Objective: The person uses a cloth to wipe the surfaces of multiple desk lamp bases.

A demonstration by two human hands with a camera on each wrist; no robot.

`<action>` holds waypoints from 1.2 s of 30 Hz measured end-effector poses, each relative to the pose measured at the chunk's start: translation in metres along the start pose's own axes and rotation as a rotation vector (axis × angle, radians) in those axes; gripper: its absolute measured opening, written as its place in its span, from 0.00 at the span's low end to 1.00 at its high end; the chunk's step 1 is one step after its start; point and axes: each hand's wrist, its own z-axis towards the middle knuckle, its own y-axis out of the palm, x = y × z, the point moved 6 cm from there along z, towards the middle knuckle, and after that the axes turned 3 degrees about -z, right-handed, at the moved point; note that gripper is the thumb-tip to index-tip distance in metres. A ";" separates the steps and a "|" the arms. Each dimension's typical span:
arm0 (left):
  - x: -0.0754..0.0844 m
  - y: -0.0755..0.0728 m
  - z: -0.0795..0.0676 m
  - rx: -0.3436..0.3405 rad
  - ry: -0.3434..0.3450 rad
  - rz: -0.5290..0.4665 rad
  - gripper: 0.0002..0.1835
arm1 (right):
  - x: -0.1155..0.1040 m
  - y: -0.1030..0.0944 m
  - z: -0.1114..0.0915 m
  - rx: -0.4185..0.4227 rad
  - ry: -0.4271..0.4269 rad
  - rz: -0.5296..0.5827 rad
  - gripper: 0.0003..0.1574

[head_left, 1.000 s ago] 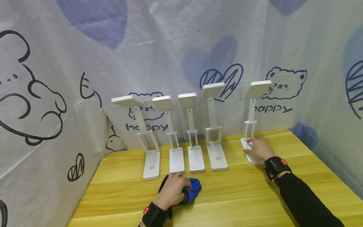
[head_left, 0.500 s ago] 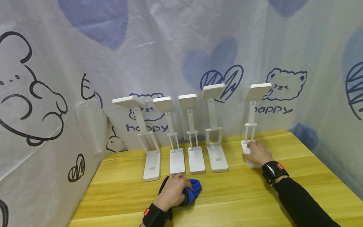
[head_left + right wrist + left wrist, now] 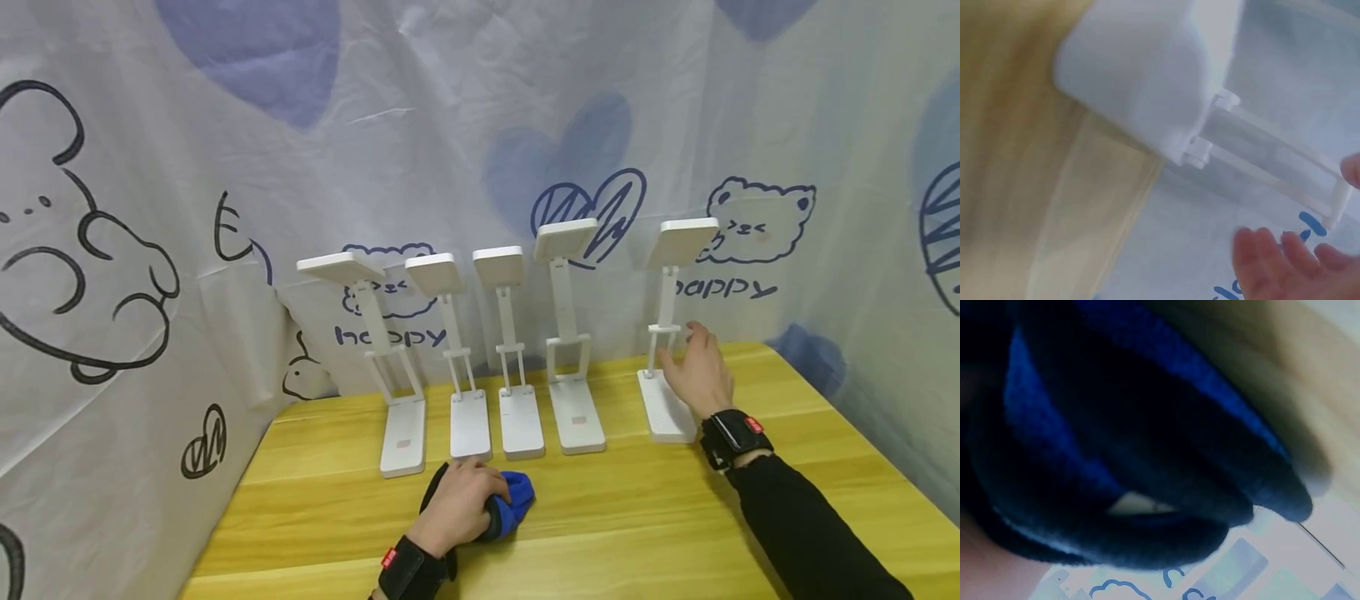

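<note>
A bundle of blue and black cloth (image 3: pixel 517 502) with rounded, finger-like ends lies low on the table. My left hand (image 3: pixel 459 505) grips it with bent fingers. In the left wrist view the dark cloth (image 3: pixel 1147 450) fills most of the picture. At the right stands a white folding phone stand (image 3: pixel 667 417), upright with its head plate tilted. My right hand (image 3: pixel 699 375) is raised beside its two thin rods, fingers extended. In the right wrist view the thumb is at the crossbar (image 3: pixel 1339 203), and the fingers (image 3: pixel 1272 259) spread on the other side, apart from the rods.
Several more white stands form a row to the left, among them a wide one (image 3: pixel 576 421) and one at the far left (image 3: pixel 402 442). The yellow wood-grain table (image 3: pixel 630 525) ends at a printed curtain (image 3: pixel 450 150) behind the stands and along both sides.
My right hand has left the stand's base, where its fingers lay, and moved up and back to beside the rods, its fingers straightening. The left hand and the cloth have stayed put.
</note>
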 end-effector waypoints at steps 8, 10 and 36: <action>0.001 -0.001 0.001 -0.003 0.002 -0.004 0.24 | -0.003 0.002 0.012 -0.131 -0.094 0.216 0.39; 0.001 -0.001 0.001 -0.004 0.002 -0.001 0.24 | -0.001 0.002 0.014 -0.135 -0.092 0.257 0.36; 0.000 0.000 0.001 -0.001 -0.006 -0.001 0.22 | -0.005 -0.003 -0.017 -0.106 -0.196 0.270 0.28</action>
